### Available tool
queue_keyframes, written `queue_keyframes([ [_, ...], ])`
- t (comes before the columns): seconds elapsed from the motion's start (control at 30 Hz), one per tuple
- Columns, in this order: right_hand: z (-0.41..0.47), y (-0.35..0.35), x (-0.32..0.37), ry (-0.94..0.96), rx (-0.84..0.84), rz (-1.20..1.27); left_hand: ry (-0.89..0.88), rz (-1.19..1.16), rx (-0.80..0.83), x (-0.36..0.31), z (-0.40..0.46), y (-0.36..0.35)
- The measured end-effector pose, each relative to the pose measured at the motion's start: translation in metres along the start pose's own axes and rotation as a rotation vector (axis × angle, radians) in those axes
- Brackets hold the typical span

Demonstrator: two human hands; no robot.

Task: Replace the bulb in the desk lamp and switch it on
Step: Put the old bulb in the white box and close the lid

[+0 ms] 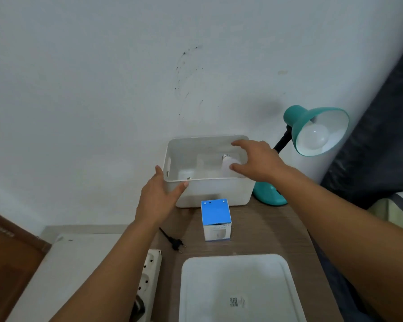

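A teal desk lamp point(312, 126) stands at the back right with a white bulb point(315, 138) seated in its shade. A white plastic bin point(209, 191) sits against the wall, and a loose white bulb point(228, 165) lies inside it. My left hand point(158, 196) rests with straight fingers against the bin's front left corner. My right hand point(258, 159) hovers spread over the bin's right side, just above the loose bulb, holding nothing. A blue and white bulb box point(216, 219) stands in front of the bin. The lamp's black plug point(176, 244) lies unplugged on the table.
A white power strip point(149, 268) lies at the table's left edge. A white lid or tray point(237, 289) lies on the wooden table point(265, 228) near me. A dark fabric surface point(382, 135) rises at the right. A brown wooden door point(9, 252) is at lower left.
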State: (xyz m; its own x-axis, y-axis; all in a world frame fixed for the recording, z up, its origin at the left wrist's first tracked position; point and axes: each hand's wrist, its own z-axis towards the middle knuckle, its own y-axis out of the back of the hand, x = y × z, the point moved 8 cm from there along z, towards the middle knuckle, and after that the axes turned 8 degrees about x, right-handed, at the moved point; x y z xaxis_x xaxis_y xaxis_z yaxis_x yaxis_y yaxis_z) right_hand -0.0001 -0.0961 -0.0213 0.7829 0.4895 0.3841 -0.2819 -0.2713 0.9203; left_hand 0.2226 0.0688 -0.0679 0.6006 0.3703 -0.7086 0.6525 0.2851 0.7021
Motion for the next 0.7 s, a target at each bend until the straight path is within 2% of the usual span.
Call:
queue_keyframes([
  [0.13,-0.055,0.010,-0.016,0.074,-0.172,0.308,-0.061,0.018,-0.055,-0.007,-0.039,0.005],
  [0.23,-0.100,0.000,-0.032,0.060,-0.178,0.329,-0.128,-0.054,-0.061,-0.014,-0.083,-0.001],
  [0.4,-0.166,-0.047,-0.062,-0.005,-0.101,0.394,-0.093,-0.011,0.117,0.010,-0.144,-0.041],
  [0.57,-0.218,-0.111,-0.082,-0.089,0.072,0.408,-0.092,0.030,0.299,0.046,-0.183,-0.081],
  [0.7,-0.248,-0.149,-0.093,-0.128,0.138,0.428,0.053,0.201,0.379,0.084,-0.205,-0.108],
])
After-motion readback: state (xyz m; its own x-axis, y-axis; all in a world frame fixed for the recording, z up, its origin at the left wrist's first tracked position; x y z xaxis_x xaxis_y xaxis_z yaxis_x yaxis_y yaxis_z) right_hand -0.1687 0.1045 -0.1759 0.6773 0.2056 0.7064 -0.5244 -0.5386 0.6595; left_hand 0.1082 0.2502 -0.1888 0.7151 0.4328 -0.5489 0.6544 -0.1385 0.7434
